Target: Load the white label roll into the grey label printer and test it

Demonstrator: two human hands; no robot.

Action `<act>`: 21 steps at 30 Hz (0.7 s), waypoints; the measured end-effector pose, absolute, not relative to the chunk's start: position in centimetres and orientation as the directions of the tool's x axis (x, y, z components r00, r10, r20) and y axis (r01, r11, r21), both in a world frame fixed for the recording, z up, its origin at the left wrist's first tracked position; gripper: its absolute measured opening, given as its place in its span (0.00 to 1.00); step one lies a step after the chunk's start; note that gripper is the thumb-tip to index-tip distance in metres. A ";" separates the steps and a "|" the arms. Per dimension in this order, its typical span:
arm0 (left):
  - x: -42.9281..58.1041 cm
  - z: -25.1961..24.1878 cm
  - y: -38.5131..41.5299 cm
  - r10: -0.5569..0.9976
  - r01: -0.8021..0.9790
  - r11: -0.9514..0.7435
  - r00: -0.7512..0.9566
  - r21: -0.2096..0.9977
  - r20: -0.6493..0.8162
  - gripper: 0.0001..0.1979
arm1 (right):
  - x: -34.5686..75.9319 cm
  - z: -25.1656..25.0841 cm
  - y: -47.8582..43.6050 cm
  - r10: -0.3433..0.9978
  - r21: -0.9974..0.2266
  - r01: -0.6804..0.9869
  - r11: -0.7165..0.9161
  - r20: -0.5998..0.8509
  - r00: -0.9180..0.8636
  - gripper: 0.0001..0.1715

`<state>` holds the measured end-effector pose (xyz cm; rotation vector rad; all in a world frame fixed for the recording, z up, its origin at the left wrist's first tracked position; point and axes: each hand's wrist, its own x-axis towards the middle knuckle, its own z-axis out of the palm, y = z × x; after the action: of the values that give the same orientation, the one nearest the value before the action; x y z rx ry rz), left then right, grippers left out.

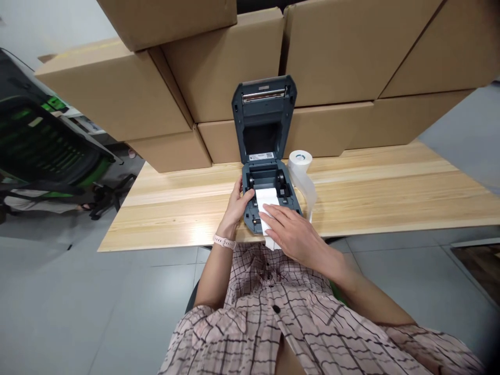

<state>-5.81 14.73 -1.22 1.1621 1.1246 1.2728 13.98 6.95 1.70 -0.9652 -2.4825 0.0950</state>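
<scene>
A dark grey label printer (247, 214) stands on the wooden table near its front edge, its lid (264, 112) tipped up and back. My left hand (234, 207) grips the printer's left side, the thumb over the rim and the other fingers mostly hidden. Across the open printer's front lies a white strip of paper or cloth (266, 196), its lower end hanging past the front edge. My right hand (291, 232) rests on this strip with fingers stretched out and slightly apart. Beside the printer on the right is a white label roll (300, 158), with a loose length trailing forward.
Stacked cardboard boxes (332, 57) line the back of the wooden table (164, 213), close behind the raised lid. To the left, a black and green office chair (42, 151) stands on the tiled floor, with part of a seated person (47, 203) near it.
</scene>
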 end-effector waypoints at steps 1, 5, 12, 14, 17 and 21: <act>-5.8 -1.2 14.7 1.000 -0.090 -0.024 -0.001 0.996 0.024 0.36 | 14.0 1.6 6.9 0.654 -0.233 0.619 0.750 0.406 -0.638 0.23; -5.9 -1.0 14.8 1.000 -0.070 -0.018 0.010 0.997 0.019 0.36 | 14.3 1.2 7.0 0.643 -0.243 0.606 0.757 0.437 -0.629 0.23; -5.6 -0.4 14.1 1.000 -0.076 -0.026 0.002 0.997 0.026 0.36 | 14.4 1.3 7.2 0.635 -0.255 0.593 0.764 0.460 -0.620 0.21; -5.4 -0.2 13.4 1.000 -0.053 -0.026 -0.006 0.998 0.026 0.37 | 14.4 1.3 7.1 0.647 -0.275 0.593 0.757 0.445 -0.619 0.21; -5.3 -0.1 12.0 0.999 0.014 -0.038 -0.030 0.999 0.038 0.44 | 15.1 1.7 7.0 0.660 -0.318 0.579 0.750 0.411 -0.629 0.21; -5.2 -0.5 9.7 1.000 0.054 -0.003 -0.028 0.999 0.004 0.50 | 17.4 4.9 9.2 0.617 -0.479 0.404 0.779 0.475 -0.627 0.18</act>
<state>-5.25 9.70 -0.50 1.2376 1.2680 1.2068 17.39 9.20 4.90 -0.7561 -2.3277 0.4355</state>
